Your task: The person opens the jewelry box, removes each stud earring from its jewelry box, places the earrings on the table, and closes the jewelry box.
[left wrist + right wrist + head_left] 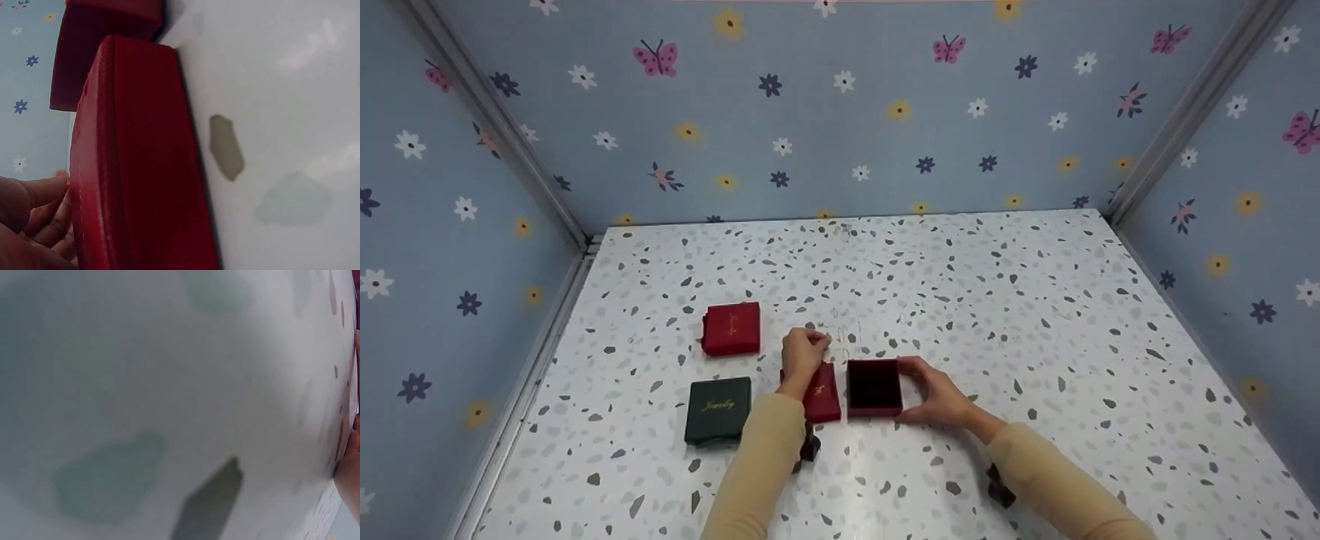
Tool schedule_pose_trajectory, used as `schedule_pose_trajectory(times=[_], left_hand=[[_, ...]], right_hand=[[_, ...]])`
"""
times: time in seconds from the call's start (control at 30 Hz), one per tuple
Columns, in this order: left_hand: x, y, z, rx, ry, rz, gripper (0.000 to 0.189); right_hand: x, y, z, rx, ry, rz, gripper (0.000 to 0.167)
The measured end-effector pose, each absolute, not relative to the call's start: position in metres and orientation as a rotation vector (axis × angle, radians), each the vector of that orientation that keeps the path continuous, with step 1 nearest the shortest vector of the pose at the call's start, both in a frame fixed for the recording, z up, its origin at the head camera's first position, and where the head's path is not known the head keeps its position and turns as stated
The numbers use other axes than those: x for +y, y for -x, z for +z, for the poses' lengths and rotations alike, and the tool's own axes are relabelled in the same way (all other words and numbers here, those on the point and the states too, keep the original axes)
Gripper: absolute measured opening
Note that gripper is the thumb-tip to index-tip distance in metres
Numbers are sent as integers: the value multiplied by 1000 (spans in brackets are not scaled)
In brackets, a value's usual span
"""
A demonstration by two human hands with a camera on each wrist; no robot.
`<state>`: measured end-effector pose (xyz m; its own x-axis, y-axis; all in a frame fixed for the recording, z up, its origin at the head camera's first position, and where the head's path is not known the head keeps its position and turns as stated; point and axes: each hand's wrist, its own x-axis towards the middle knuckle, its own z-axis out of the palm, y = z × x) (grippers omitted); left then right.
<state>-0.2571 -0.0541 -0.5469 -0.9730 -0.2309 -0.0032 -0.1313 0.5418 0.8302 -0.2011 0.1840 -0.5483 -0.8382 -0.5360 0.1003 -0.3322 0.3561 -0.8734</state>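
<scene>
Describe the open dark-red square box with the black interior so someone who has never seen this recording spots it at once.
On the white tabletop with grey speckles, find the person's right hand. Its fingers and thumb hold the right side of the open dark-red square box. Its black interior faces up, unlike the gold-lettered tops of the red box and dark green box farther left.

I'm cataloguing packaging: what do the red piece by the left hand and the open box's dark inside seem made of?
Red piece: satiny leatherette or coated paper, perhaps, from the sheen along its edge. Dark inside: matte, possibly velvet or foam; no highlights show.
</scene>
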Motion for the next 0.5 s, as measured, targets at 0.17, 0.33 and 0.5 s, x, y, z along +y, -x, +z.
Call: schedule_pose_trajectory(times=[0.17,0.33,0.5], left_hand=[[-56,262,-547,-2692,-359,-1381,9],[-54,264,-545,-2707,-424,-1337,10],[-51,265,-544,-2718,-493,-1309,9]], right_hand=[[188,208,-566,2459,764,-1446,84],[191,213,-578,2469,757,-1432,86],[191,211,-574,2429,800,-1469,85]])
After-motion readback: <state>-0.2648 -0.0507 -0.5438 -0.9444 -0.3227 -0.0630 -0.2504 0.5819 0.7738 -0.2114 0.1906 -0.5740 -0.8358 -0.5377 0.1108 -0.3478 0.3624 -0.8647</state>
